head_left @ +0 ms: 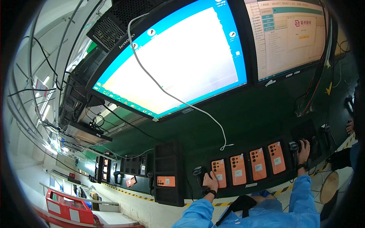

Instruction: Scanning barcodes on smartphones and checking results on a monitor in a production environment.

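Several orange phones lie face down in a row on the dark green bench, from the leftmost phone (219, 168) to the rightmost phone (276, 152). My left hand (210, 181) rests at the lower edge of the leftmost phone, next to a black handheld scanner (198, 173). My right hand (303, 150) is up at the right end of the row, closed around a black mouse-like device (301, 145) beside a second black scanner (293, 149). Both arms wear blue sleeves and dark wristbands.
A black tray (167, 159) to the left holds one more orange phone (166, 181). Two large monitors (178, 60) hang over the bench, with a white cable (178, 99) draped down. Another person's hand (349, 126) shows at the right edge. Yellow-black tape marks the bench edge.
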A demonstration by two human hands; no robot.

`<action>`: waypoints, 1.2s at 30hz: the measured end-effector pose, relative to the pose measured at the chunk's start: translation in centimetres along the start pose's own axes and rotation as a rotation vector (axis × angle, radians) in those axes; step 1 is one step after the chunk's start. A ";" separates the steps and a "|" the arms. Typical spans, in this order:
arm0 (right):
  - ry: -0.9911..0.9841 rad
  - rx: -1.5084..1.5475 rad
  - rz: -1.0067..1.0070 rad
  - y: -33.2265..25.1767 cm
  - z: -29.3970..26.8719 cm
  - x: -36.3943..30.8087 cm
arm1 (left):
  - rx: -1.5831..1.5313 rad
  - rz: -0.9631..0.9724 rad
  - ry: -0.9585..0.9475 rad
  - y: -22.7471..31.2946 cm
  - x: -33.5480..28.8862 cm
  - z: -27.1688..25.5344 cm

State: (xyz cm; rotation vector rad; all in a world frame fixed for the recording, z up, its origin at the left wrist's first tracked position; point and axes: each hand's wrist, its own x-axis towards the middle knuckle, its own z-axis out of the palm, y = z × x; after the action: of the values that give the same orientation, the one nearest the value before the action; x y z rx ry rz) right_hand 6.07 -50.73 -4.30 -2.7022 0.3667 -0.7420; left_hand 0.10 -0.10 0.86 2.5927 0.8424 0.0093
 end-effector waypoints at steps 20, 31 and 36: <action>0.003 -0.020 0.107 0.8 0.7 -0.2 | -0.007 0.031 0.005 -0.7 0.2 0.5; 0.044 -0.016 0.075 0.9 1.1 -0.3 | -0.022 0.008 -0.026 0.1 -0.1 -0.6; 0.030 -0.043 0.085 1.0 1.0 -0.4 | -0.028 -0.013 -0.044 0.4 -0.2 -0.9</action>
State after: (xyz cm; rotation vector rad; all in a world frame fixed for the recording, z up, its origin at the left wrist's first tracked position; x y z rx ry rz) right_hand 6.13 -51.23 -5.67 -2.6985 0.5064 -0.7600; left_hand 0.03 -0.15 1.87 2.5521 0.8375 -0.0401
